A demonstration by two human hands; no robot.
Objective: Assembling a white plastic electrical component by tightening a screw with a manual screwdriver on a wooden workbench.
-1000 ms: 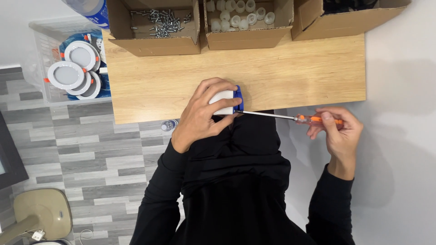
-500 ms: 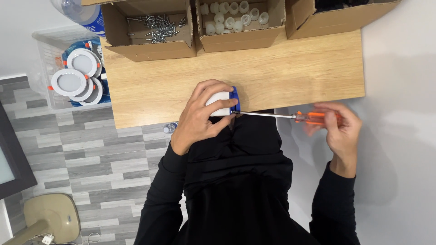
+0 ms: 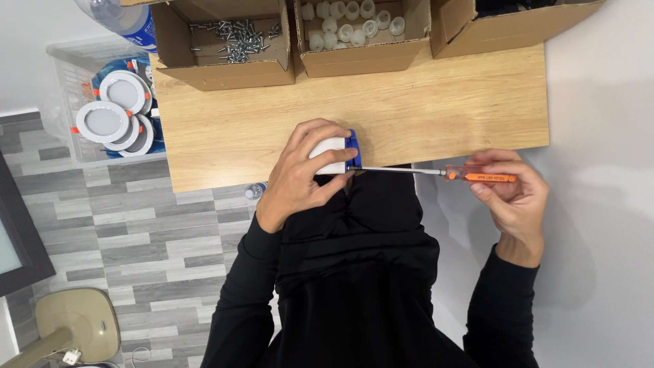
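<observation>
My left hand (image 3: 300, 174) grips a small white part with a blue edge (image 3: 337, 153) at the near edge of the wooden table (image 3: 422, 116). My right hand (image 3: 511, 194) holds a screwdriver with an orange handle (image 3: 480, 177). Its long metal shaft runs left and its tip touches the blue edge of the white part. My fingers cover much of the part.
Three cardboard boxes stand along the table's far edge: one with screws (image 3: 235, 37), one with white round parts (image 3: 354, 24), one with dark contents (image 3: 497, 20). A clear bin of round white lamps (image 3: 109, 112) stands on the floor at left. A beige stool (image 3: 75, 324) is at lower left.
My right hand has turned slightly on the screwdriver handle. The left hand and the white part stay in place; the view shifted a little.
</observation>
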